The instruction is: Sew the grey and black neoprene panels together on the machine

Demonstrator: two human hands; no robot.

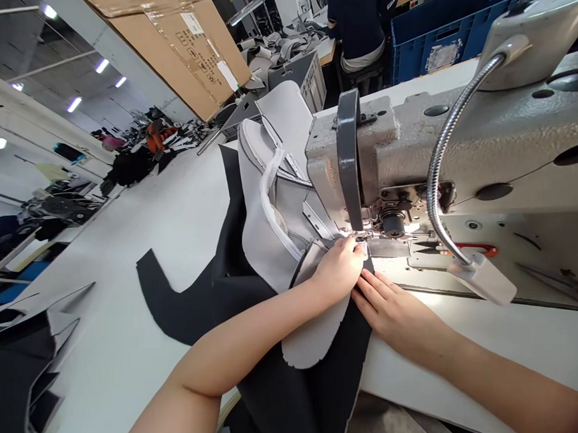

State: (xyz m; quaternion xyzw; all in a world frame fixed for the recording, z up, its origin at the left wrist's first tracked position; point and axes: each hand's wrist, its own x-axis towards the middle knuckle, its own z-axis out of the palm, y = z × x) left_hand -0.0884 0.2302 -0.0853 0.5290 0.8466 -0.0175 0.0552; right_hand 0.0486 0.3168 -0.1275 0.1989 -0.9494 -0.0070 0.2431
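A sewing machine [465,141] stands on the right, its lit needle area just past my fingertips. My left hand [340,270] is closed on a light grey fabric panel [307,345] close to the presser foot, thumb and fingers bunched together. The panel belongs to a larger grey sewn piece [264,234] with white edging, which rises behind the hand. Under it lies black fabric [281,388], draping over the table's front edge. My right hand [385,310] rests flat with outstretched fingers at the black fabric's right edge, near the left hand. The needle tip is hidden.
A flexible metal lamp [437,178] hangs before the machine. Red-handled scissors [479,250] lie on the machine bed. Dark cut pieces [9,376] sit at the white table's [116,336] left. Behind are a cardboard box [181,52], a blue crate [449,48] and a seated person [355,21].
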